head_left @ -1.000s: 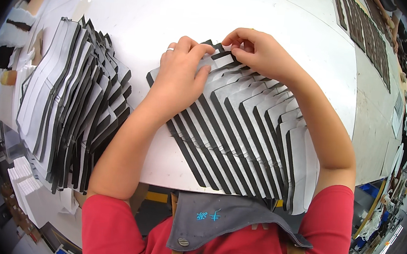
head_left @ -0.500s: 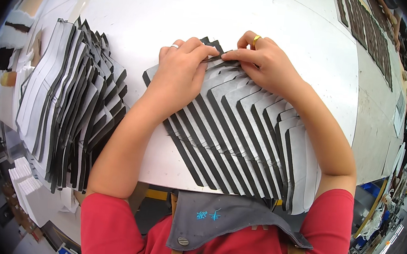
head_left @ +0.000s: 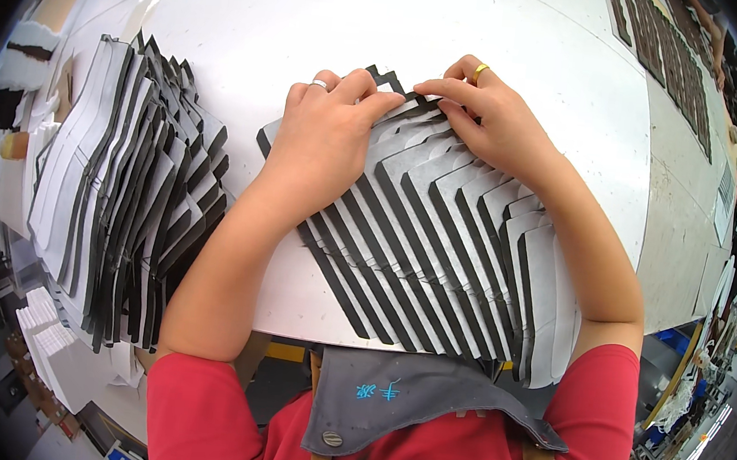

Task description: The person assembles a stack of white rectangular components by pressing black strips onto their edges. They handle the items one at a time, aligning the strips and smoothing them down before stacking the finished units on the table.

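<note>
A fan of overlapping white fabric pieces with black edges (head_left: 440, 228) lies on the table in front of me. My left hand (head_left: 330, 120) is at its far left corner, fingers curled and thumb pointing right, closed on the edge of a far fabric piece (head_left: 389, 81); the fingertips are partly hidden. Just to the right, my right hand (head_left: 491, 113) rests over the far edge of the fan. Its index finger reaches left to the black edge, with the thumb lower and apart from it. A ring shows on each hand.
A thick pile of similar black-edged pieces (head_left: 124, 189) stands at the left. White stacked sheets (head_left: 60, 351) sit below it. Dark brown strips (head_left: 669, 59) lie at the far right of the white table (head_left: 529, 33). A co-worker's arm (head_left: 707, 28) shows at the far right edge.
My right hand has shifted slightly right, and its thumb and index finger have come apart. My left hand has moved a little, its thumb now lying further right. The fan stays in place.
</note>
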